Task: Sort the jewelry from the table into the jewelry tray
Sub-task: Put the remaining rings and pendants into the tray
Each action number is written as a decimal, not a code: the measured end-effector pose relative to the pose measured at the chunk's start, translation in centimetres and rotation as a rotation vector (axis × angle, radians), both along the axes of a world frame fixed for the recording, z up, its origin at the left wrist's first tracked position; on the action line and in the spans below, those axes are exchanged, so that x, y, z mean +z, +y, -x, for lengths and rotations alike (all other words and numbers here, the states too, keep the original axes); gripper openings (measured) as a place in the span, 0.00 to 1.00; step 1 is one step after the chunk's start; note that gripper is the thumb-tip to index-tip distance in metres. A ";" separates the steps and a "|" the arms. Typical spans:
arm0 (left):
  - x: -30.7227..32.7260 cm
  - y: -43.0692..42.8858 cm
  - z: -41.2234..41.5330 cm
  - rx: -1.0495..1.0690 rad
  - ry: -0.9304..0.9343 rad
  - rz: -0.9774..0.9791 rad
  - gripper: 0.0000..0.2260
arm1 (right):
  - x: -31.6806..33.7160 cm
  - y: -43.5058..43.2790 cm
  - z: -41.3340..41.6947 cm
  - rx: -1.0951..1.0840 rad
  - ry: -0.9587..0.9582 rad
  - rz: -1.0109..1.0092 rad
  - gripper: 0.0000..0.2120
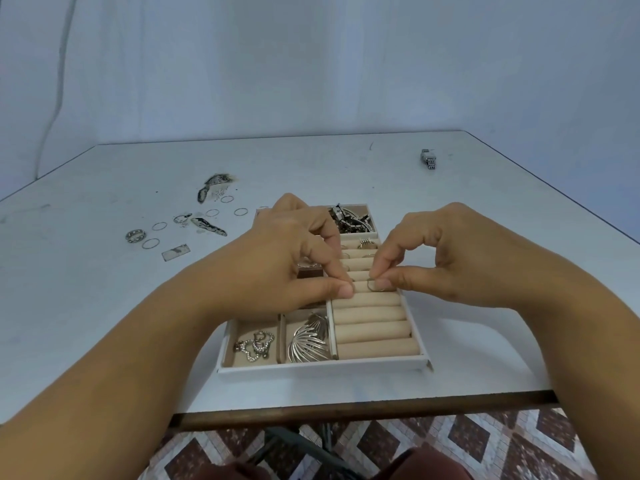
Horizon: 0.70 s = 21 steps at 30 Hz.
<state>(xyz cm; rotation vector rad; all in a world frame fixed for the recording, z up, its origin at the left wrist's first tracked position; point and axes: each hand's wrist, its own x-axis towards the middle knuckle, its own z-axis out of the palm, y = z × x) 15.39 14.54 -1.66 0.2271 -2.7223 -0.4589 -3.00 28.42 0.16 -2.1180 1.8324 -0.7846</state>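
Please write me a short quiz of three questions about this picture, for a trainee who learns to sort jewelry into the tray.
1. True or false: the right hand pinches a thin ring above the ring rolls of the jewelry tray.
2. Where on the table do the loose thin rings lie? A) left of the tray B) right of the tray C) in front of the tray, at the near edge
3. Fill in: in the tray's front row, the silver leaf-shaped piece lies between the heart-shaped pieces and the ____.
Key: 1 true; 2 A; 3 ring rolls.
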 end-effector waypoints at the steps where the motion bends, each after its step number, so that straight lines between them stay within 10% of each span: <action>1: 0.1 -0.1 -0.1 0.008 0.017 -0.004 0.12 | 0.0 0.0 0.0 0.002 0.000 0.002 0.03; 21: 1.3 -3.4 -2.0 0.279 0.179 -0.070 0.06 | -0.7 -0.8 0.5 0.015 0.071 -0.021 0.03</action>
